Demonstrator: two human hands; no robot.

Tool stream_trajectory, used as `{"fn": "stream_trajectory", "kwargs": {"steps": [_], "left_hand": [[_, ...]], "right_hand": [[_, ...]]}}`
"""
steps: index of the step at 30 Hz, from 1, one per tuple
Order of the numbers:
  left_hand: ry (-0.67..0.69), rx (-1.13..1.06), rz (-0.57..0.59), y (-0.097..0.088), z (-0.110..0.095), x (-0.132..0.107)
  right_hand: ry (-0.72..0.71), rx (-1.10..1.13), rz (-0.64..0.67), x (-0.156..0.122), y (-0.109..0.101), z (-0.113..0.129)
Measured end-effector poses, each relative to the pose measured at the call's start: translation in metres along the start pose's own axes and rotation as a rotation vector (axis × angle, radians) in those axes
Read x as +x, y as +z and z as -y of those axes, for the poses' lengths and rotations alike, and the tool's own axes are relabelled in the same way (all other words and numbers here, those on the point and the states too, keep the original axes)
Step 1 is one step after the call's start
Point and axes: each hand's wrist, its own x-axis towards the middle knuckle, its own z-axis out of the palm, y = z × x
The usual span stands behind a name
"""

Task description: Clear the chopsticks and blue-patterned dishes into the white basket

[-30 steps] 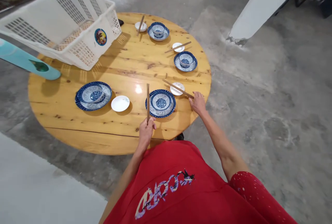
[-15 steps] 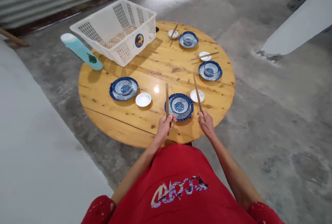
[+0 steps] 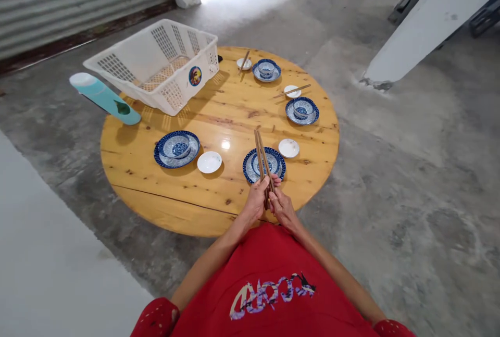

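Pinched the brown chopsticks (image 3: 260, 157) in the left grip (image 3: 255, 197) and the right grip (image 3: 283, 208) together, closed around the lower ends by the tabletop's (image 3: 175, 211) near edge. Held the tips slanting out over the blue-rimmed plate (image 3: 247, 166) and its bowl (image 3: 273, 164). Probably risked dropping a stick over that edge through a loosened pinch, knocking the bowl by dipping too low, or nudging the white saucer (image 3: 289, 148), toward the right edge, with a wide swing.

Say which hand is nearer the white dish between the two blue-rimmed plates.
Left. The left hand grips chopsticks to the right of the white dish, closer to the body; the right hand is farther right, past the left hand.
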Motion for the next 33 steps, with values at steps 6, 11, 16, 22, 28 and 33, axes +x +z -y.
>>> {"fn": "stream_trajectory", "kwargs": {"steps": [6,11,16,22,28,33], "left_hand": [[-0.027,0.003,0.036,-0.002,0.002,-0.004],[-0.066,0.027,0.072,-0.006,0.002,-0.010],[-0.117,0.060,0.075,-0.016,0.010,-0.017],[-0.229,0.117,0.134,-0.021,0.028,-0.032],[-0.275,0.117,0.190,-0.003,0.032,-0.034],[-0.231,0.009,0.176,0.038,0.024,-0.008]], "right_hand": [[0.032,-0.261,-0.001,-0.005,0.004,0.005],[0.062,-0.214,0.022,-0.017,0.008,0.012],[0.078,-0.090,-0.063,-0.036,0.023,0.013],[0.197,-0.022,-0.116,-0.065,0.038,0.008],[0.241,0.143,-0.131,-0.079,0.026,0.002],[0.242,0.209,-0.080,-0.084,-0.003,-0.012]]}}
